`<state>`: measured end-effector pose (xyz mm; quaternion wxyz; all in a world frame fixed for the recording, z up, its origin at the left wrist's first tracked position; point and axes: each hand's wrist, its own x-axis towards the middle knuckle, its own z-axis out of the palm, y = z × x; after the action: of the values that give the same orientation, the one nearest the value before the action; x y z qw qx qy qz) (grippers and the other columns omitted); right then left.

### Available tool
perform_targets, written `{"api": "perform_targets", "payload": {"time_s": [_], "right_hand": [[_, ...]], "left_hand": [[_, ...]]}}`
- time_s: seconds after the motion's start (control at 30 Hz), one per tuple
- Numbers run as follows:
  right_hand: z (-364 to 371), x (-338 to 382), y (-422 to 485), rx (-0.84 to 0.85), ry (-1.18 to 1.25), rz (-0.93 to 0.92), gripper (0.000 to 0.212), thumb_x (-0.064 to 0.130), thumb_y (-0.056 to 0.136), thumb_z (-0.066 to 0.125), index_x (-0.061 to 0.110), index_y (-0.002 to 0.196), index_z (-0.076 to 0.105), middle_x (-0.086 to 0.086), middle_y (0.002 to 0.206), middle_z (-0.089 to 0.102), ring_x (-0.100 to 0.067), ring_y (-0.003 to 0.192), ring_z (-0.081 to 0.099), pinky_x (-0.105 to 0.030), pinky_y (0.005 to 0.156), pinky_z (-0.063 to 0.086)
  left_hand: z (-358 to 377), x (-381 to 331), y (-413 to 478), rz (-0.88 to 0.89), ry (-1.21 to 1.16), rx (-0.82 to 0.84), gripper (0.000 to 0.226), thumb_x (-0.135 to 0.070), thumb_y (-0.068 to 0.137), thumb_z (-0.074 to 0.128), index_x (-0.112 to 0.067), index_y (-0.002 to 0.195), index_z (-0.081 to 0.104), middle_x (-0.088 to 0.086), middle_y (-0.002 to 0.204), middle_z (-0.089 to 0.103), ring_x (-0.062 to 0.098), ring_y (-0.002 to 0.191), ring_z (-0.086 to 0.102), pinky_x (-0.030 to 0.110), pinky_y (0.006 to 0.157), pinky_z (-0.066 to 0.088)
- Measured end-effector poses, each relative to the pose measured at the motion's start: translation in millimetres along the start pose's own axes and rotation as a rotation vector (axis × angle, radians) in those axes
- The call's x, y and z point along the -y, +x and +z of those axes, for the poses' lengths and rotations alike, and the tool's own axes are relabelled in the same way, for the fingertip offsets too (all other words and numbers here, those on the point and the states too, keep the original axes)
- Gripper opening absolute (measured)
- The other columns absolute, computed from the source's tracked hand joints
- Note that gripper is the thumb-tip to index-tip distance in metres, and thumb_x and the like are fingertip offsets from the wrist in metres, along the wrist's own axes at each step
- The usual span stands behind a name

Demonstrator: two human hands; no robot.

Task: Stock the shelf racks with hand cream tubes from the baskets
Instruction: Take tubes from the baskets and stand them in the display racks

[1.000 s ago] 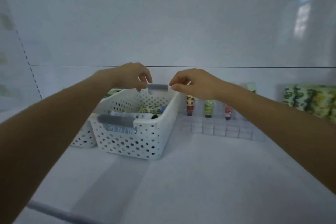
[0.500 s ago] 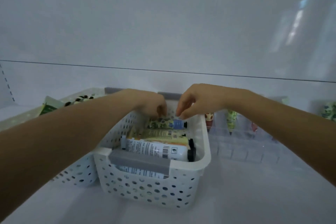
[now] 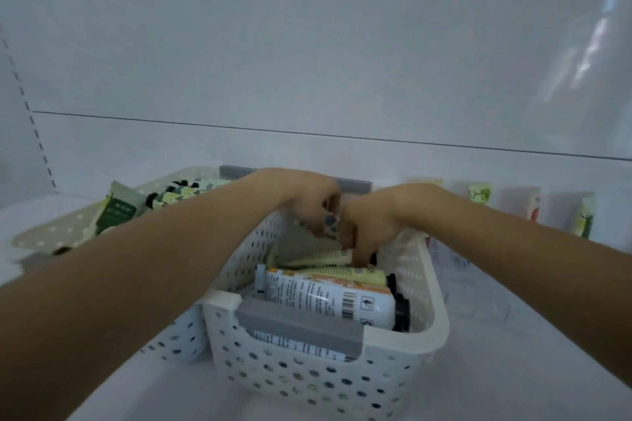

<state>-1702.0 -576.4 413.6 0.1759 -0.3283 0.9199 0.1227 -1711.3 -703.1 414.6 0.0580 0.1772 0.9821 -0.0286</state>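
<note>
A white perforated basket [image 3: 434,287] with grey handles stands in the middle of the shelf, holding several hand cream tubes; a white tube with a barcode [image 3: 328,297] lies on top near me. Both hands are inside its far end. My left hand [image 3: 304,202] curls its fingers round a small patterned tube [image 3: 330,223] raised between the hands. My right hand [image 3: 371,225] reaches down, fingertips curled on the cap end of a pale yellow tube [image 3: 321,256]. To the right, a clear rack [image 3: 455,260] holds upright tubes [image 3: 480,194].
A second perforated basket [image 3: 65,229] with green and patterned tubes sits to the left, touching the first. More upright tubes [image 3: 583,215] stand along the back wall at right. The white shelf floor [image 3: 513,369] extends in front and right.
The view has moved closer and lower over the basket. Both hands went from its far rim down among the tubes, and the patterned tube now sits raised between them.
</note>
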Motion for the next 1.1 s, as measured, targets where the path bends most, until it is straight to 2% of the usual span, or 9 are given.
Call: {"api": "perform_targets", "payload": {"time_s": [0.13,0.2,0.3,0.4,0.5,0.6,0.73,0.87,1.1], "right_hand": [[-20,-9,-24,-0.174,0.024,0.001,0.036,0.035,0.076,0.071,0.017,0.107,0.066,-0.002,0.098,0.064,-0.01,0.078,0.053,-0.024,0.068,0.041],[-27,-19,-41,-0.276,0.134,-0.04,0.028,0.033,0.077,0.071,0.019,0.101,0.065,-0.001,0.093,0.065,-0.006,0.072,0.054,-0.019,0.062,0.042],[-28,-42,-69,-0.369,0.456,-0.139,0.012,0.026,0.083,0.067,0.023,0.094,0.066,0.007,0.081,0.063,0.006,0.059,0.054,-0.009,0.053,0.042],[-17,-68,-92,-0.393,0.836,-0.177,0.015,0.023,0.09,0.057,0.022,0.102,0.066,0.005,0.083,0.065,-0.004,0.069,0.059,-0.017,0.066,0.051],[4,-86,-112,-0.415,1.197,-0.179,0.02,0.026,0.094,0.047,0.016,0.089,0.064,0.0,0.072,0.063,-0.009,0.057,0.056,-0.019,0.058,0.051],[29,-104,-136,-0.469,1.537,-0.175,0.024,0.031,0.094,0.043,0.014,0.085,0.057,-0.001,0.061,0.06,-0.009,0.047,0.05,-0.019,0.048,0.047],[61,-129,-180,-0.528,1.815,-0.17,0.024,0.026,0.09,0.041,0.008,0.087,0.056,-0.003,0.06,0.06,-0.011,0.045,0.048,-0.018,0.046,0.045],[91,-157,-229,-0.641,1.999,-0.196,0.027,0.018,0.089,0.038,0.0,0.095,0.057,-0.009,0.073,0.065,-0.011,0.044,0.047,-0.017,0.045,0.045],[139,-202,-298,-0.872,2.104,-0.074,0.029,0.017,0.093,0.028,0.002,0.099,0.052,-0.007,0.078,0.063,-0.012,0.05,0.049,-0.018,0.048,0.045]], "left_hand": [[-24,10,-12,0.022,-0.309,-0.167,0.016,-0.016,0.079,0.07,-0.02,0.08,0.055,0.0,0.09,0.059,0.011,0.076,0.059,0.022,0.064,0.049],[-32,15,-21,-0.007,-0.513,-0.204,0.009,-0.014,0.082,0.067,-0.017,0.081,0.059,0.001,0.089,0.062,0.008,0.074,0.059,0.02,0.066,0.051],[-47,15,-35,-0.043,-0.782,-0.284,0.011,-0.015,0.087,0.062,-0.012,0.097,0.062,0.002,0.097,0.067,0.01,0.083,0.063,0.025,0.078,0.051],[-63,3,-47,-0.039,-1.07,-0.404,0.007,-0.011,0.089,0.059,-0.012,0.096,0.058,0.004,0.095,0.068,0.014,0.08,0.066,0.029,0.077,0.054],[-74,-23,-51,-0.052,-1.268,-0.556,0.024,-0.009,0.088,0.06,-0.01,0.11,0.05,0.007,0.095,0.065,0.017,0.074,0.065,0.031,0.072,0.056],[-78,-59,-47,-0.062,-1.328,-0.647,0.048,-0.011,0.089,0.06,-0.013,0.13,0.036,0.007,0.094,0.062,0.018,0.074,0.063,0.033,0.072,0.055],[-78,-119,-39,-0.025,-1.336,-0.682,0.046,-0.01,0.092,0.055,-0.015,0.133,0.033,0.006,0.089,0.058,0.017,0.069,0.061,0.027,0.06,0.055],[-75,-188,-28,0.044,-1.329,-0.672,0.04,-0.011,0.093,0.052,-0.017,0.129,0.035,0.004,0.087,0.057,0.014,0.062,0.059,0.019,0.047,0.052],[-51,-305,1,0.089,-1.392,-0.611,0.007,-0.012,0.095,0.049,-0.016,0.099,0.054,0.004,0.083,0.059,0.013,0.063,0.058,0.016,0.046,0.05]]}}
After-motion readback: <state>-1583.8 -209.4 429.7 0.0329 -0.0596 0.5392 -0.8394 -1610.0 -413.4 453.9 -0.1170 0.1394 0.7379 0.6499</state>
